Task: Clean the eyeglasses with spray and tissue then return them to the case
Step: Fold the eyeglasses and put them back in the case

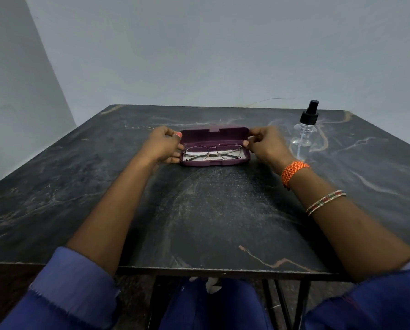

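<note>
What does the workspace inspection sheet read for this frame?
Surface: dark marbled table.
Job's things: purple case open, glasses folded inside on a white lining; clear spray bottle upright to its right; tissue not seen.
Clutter: nothing seen.
Grippers: left hand grips the case's left end; right hand grips its right end.
Cables: nothing seen.
Surroundings: plain grey wall.

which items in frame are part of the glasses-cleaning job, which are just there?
Job:
- eyeglasses, folded inside the open case
- purple case, held at both ends by left hand and right hand
- spray bottle, upright, right of the case
- white tissue or lining under the glasses; cannot tell which

Just there:
- dark marble table
</note>
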